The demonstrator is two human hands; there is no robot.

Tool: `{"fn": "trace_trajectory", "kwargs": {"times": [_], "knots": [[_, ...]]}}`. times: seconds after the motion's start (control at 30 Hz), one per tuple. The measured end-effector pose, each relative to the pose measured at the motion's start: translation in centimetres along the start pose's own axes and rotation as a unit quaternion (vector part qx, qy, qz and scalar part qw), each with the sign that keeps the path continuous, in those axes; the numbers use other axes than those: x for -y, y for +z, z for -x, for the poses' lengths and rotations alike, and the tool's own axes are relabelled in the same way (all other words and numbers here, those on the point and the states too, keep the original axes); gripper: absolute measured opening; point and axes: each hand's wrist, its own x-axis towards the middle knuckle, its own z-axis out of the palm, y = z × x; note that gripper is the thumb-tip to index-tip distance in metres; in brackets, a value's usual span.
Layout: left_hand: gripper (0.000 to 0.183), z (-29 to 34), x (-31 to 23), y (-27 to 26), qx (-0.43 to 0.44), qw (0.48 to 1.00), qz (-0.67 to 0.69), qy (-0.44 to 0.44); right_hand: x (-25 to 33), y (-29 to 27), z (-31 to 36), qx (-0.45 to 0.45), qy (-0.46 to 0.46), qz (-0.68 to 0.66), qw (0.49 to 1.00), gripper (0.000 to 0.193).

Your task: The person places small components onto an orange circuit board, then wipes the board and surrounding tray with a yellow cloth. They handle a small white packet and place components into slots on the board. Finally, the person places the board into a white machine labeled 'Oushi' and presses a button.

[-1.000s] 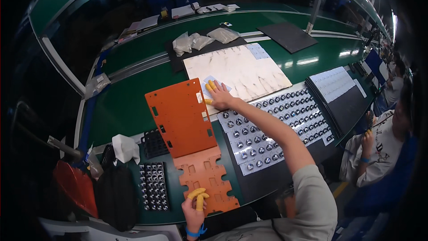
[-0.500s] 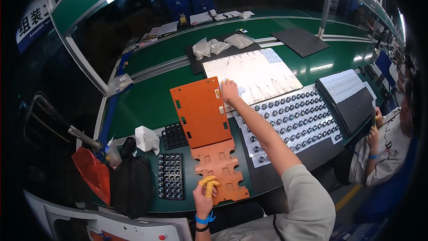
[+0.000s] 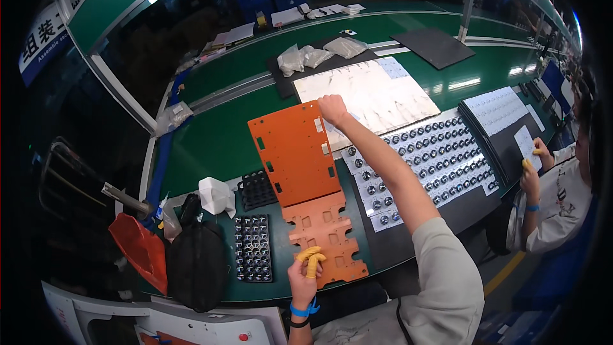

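An orange panel (image 3: pixel 297 153) with small slots stands tilted up behind an orange plate (image 3: pixel 329 233) with notched edges and square cutouts, which lies on the bench. My right hand (image 3: pixel 332 110) is closed at the panel's upper right corner; its fingertips are hidden. Over the near left part of the plate is my left hand (image 3: pixel 305 275), with yellow finger covers and its fingers drawn together. Whatever is between them is too small to make out. A black tray (image 3: pixel 253 249) of shiny round parts lies left of the plate.
White sheets with rows of round black parts (image 3: pixel 424 166) lie at right. Beyond is a marble-patterned board (image 3: pixel 370 99) and plastic bags (image 3: pixel 316 56). A black bag (image 3: pixel 198 265), a red bag (image 3: pixel 137 249) and a second black tray (image 3: pixel 257 190) are at left. At far right, a co-worker holds a white plate (image 3: pixel 527 147).
My right hand has moved up from beside the panel's right edge to its top corner and closed there. My left hand stays over the plate. The co-worker's white plate has come into sight.
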Motion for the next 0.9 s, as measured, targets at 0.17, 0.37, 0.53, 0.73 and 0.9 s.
{"fn": "trace_trajectory", "kwargs": {"times": [0.17,0.37,0.53,0.73,0.9], "knots": [[0.026,0.1,0.1,0.0,0.001,1.0,0.001,0.007,0.2,1.5,1.0,0.05,0.01,-0.004,0.999,0.022],[0.026,0.0,-0.3,-0.1,0.004,1.0,0.002,0.009,-0.2,2.2,0.4,0.036,0.042,-0.051,0.997,0.015],[0.026,0.0,0.0,-0.2,0.003,1.0,0.012,0.006,0.3,1.3,-0.2,0.044,-0.012,-0.034,0.998,0.019],[0.024,0.0,0.0,-0.2,0.008,1.0,0.009,0.013,-0.4,1.5,-1.0,-0.01,-0.096,0.011,0.995,0.019],[0.024,0.0,-0.1,-0.1,0.007,1.0,0.0,0.019,-1.6,-0.4,-0.1,-0.049,-0.077,0.028,0.995,0.015]]}}
